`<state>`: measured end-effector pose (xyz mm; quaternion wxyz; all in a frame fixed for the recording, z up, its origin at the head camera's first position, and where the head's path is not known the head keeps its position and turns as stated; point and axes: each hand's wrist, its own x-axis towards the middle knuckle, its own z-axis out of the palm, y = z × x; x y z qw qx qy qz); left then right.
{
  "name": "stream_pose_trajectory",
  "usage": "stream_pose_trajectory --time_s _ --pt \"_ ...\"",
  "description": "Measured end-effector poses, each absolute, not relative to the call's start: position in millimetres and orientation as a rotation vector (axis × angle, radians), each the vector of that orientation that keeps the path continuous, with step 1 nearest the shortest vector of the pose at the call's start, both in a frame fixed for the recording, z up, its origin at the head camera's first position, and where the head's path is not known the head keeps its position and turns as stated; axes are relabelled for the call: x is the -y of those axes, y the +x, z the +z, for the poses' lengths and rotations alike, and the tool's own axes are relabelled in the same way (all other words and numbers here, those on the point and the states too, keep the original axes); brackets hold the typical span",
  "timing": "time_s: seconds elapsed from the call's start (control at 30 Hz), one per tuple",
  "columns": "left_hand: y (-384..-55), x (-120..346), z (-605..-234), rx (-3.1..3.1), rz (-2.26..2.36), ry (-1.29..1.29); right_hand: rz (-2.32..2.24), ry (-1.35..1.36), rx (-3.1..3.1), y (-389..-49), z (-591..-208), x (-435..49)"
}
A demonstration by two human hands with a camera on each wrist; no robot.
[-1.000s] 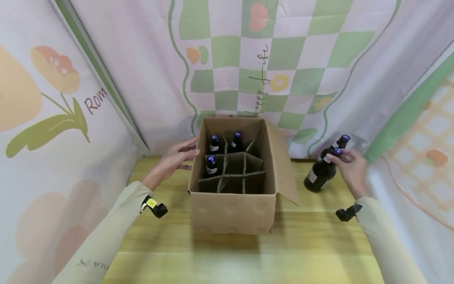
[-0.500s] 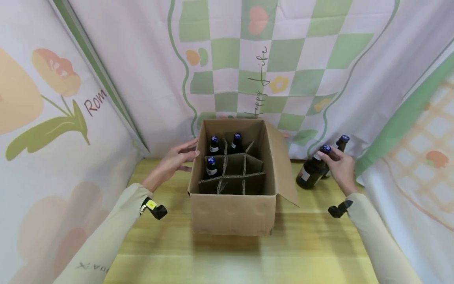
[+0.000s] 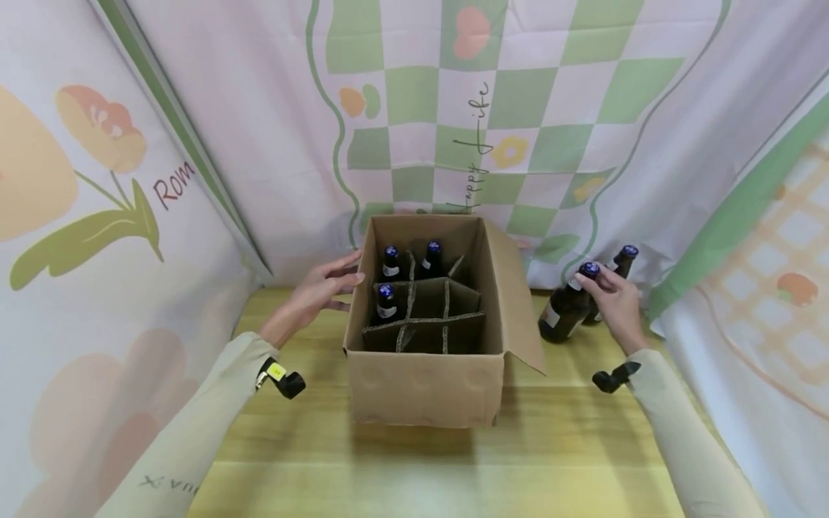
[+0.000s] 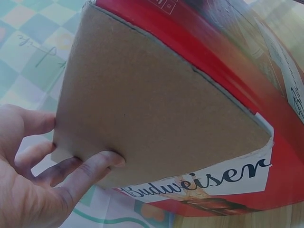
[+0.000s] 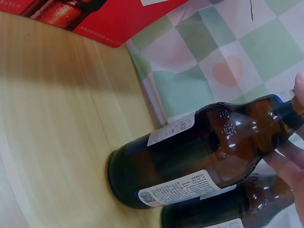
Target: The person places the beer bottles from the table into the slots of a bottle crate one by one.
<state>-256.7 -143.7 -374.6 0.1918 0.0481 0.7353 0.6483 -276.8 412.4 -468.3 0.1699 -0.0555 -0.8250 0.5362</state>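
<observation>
In the head view my right hand (image 3: 612, 295) pinches the neck of a dark brown beer bottle (image 5: 190, 152). Its blue cap shows above my fingers, and white labels show on its body in the right wrist view. A second beer bottle (image 3: 624, 260) stands close behind it, partly hidden. An open cardboard box (image 3: 424, 388) stands at centre. Cardboard dividers (image 3: 447, 298) split it, and three capped bottles (image 3: 387, 302) sit in its back left, back middle and middle left compartments. My left hand (image 4: 42, 190) touches the box's left side, thumb on the brown flap (image 4: 142, 104), fingers fairly straight.
One flap (image 3: 518, 309) sticks out from the box on the right, towards the bottles. Red printed Budweiser panels (image 4: 228, 175) cover the box's sides. Patterned cloth (image 3: 544, 93) hangs behind the wooden table (image 3: 421, 475) and along both sides.
My right hand has moved left with the gripped bottle, away from the second bottle, which now shows more. The left hand and the box have stayed in place.
</observation>
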Motion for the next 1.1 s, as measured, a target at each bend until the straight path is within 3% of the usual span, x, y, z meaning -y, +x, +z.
stream_pose_trajectory --time_s 0.63,0.9,1.1 --pt "-260.4 139.5 -370.2 -2.068 1.827 0.148 1.489 -0.112 2.18 -266.1 -437.5 -380.8" --pt "-257.0 146.0 -371.6 -2.088 1.814 0.142 1.53 -0.27 2.126 -286.8 -459.9 -377.2" --pt "-256.6 145.0 -374.0 -2.06 1.825 0.16 1.525 -0.326 2.096 -284.3 -461.6 -375.2"
